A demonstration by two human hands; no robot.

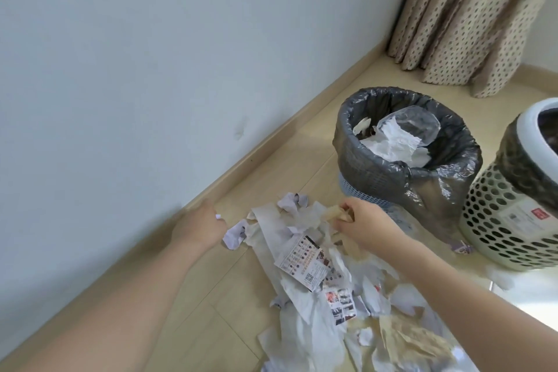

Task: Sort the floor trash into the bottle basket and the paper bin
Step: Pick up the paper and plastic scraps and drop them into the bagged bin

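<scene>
A heap of torn white tissue, printed leaflets and beige paper lies spread over the wooden floor. My right hand grips a crumpled beige paper scrap at the far end of the heap, close to the bin. My left hand is blurred, its fingers curled round a small white scrap beside a crumpled white paper near the skirting board. The blue paper bin, lined with a grey bag, holds white paper and clear plastic. The white perforated basket stands to its right, partly cut off.
A pale wall and wooden skirting run along the left. Spotted curtains hang in the far corner behind the bins. Bare floor lies between the heap and the wall.
</scene>
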